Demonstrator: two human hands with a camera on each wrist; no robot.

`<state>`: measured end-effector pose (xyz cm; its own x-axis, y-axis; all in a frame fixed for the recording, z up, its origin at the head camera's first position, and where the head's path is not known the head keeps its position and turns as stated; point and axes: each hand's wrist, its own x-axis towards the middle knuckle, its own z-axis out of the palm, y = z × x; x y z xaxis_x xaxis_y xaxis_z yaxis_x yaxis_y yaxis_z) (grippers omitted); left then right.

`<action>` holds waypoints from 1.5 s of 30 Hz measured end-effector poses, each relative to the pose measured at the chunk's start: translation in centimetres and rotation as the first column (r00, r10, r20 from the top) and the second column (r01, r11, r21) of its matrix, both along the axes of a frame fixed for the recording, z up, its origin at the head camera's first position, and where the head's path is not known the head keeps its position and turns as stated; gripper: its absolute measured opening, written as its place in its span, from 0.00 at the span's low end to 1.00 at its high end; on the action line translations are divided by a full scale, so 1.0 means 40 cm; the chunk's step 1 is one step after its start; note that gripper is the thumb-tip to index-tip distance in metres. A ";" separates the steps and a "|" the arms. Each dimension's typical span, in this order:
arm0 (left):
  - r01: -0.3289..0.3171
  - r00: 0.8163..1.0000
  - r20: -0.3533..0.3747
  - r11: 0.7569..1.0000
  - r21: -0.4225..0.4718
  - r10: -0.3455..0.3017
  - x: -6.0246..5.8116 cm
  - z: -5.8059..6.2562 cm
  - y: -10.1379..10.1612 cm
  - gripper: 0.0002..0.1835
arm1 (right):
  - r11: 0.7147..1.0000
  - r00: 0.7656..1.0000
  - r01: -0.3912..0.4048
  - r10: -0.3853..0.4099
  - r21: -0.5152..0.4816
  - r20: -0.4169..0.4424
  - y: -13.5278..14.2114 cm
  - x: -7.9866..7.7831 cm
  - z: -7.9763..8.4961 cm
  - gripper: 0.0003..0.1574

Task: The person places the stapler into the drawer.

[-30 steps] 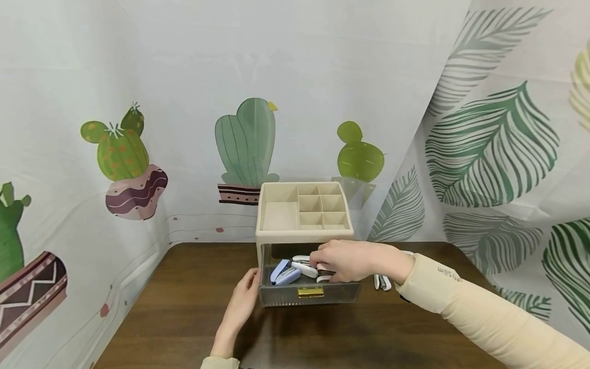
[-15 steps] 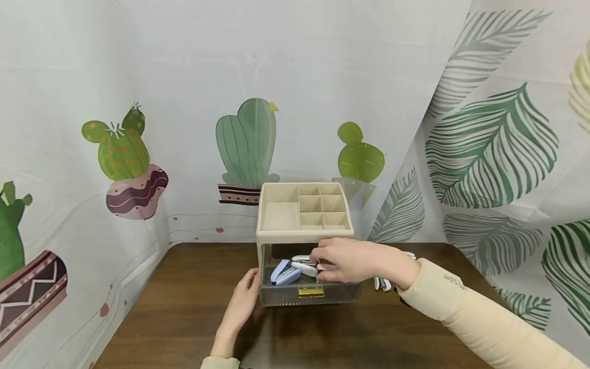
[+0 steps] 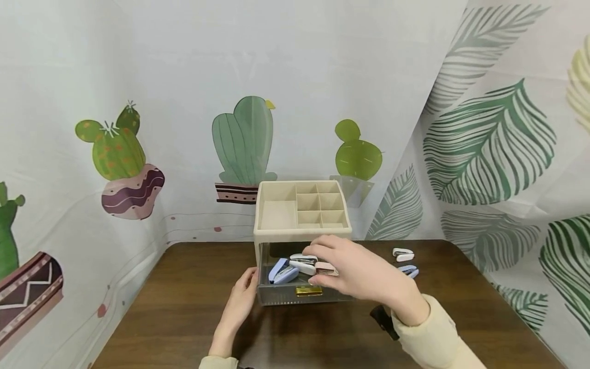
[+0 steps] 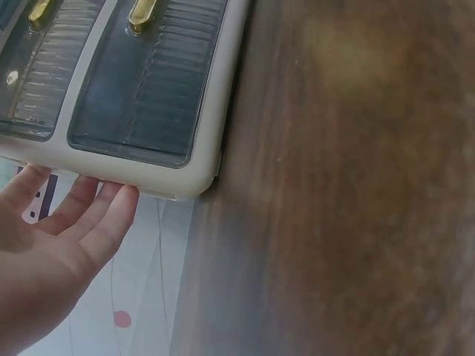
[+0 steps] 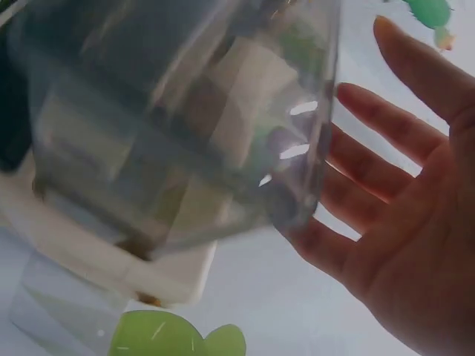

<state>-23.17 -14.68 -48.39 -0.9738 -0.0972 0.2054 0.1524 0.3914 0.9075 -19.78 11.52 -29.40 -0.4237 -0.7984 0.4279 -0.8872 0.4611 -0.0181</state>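
Note:
A beige desk organizer (image 3: 295,236) stands on the table with its clear grey top drawer (image 3: 282,296) pulled out. Inside the drawer lie a blue stapler (image 3: 286,275), a white stapler (image 3: 302,262) and a pink stapler (image 3: 325,268). My right hand (image 3: 361,269) hovers over the drawer's right side, thumb and fingers spread around the pink stapler's near end without gripping it. In the right wrist view its extended fingers are beside the drawer wall. My left hand (image 3: 239,303) rests its fairly straight fingers against the organizer's left side; the left wrist view shows them along the beige frame (image 4: 133,172).
Another white stapler (image 3: 403,254) and another blue stapler (image 3: 408,270) lie on the brown table (image 3: 184,307) to the right. Divided compartments (image 3: 321,205) form the organizer's top. A printed curtain (image 3: 184,102) hangs close behind.
My right hand has let go of the pink stapler and moved slightly up and towards me, and its forearm has swung nearer. The left hand stays on the organizer's side.

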 end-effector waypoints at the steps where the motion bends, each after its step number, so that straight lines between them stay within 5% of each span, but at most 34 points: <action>1: -0.001 1.000 -0.001 1.000 0.000 0.001 0.000 0.000 0.000 0.21 | 1.000 1.000 -0.002 0.002 -0.023 -0.020 0.000 0.009 -0.005 0.25; 12: -0.010 1.000 0.020 1.000 0.020 0.010 0.004 0.009 0.002 0.21 | 0.986 0.981 -0.058 0.027 -0.157 -0.193 -0.014 0.070 -0.061 0.21; 25: 0.003 1.000 0.008 0.999 0.036 -0.003 -0.004 0.000 0.003 0.20 | 0.982 0.948 0.025 -0.083 -0.188 -0.307 -0.012 0.075 -0.120 0.12; 31: 0.007 1.000 0.018 0.999 0.040 -0.008 -0.004 0.000 0.004 0.21 | 0.965 0.934 -0.038 -0.059 -0.260 -0.353 -0.021 0.082 -0.125 0.04; 35: 0.012 1.000 0.021 1.000 0.024 -0.012 -0.004 0.000 0.008 0.22 | 0.950 0.920 -0.086 -0.041 -0.301 -0.391 -0.026 0.090 -0.130 0.07; 45: 0.011 1.000 0.014 1.000 0.024 -0.011 -0.006 -0.003 0.001 0.21 | 0.937 0.887 -0.053 -0.114 -0.346 -0.446 -0.042 0.092 -0.143 0.10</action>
<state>-23.42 -14.63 -48.51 -0.9778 -0.0910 0.1890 0.1433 0.3684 0.9186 -16.10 9.85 -35.11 -0.1377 -0.5580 0.8184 -0.8201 0.5275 0.2217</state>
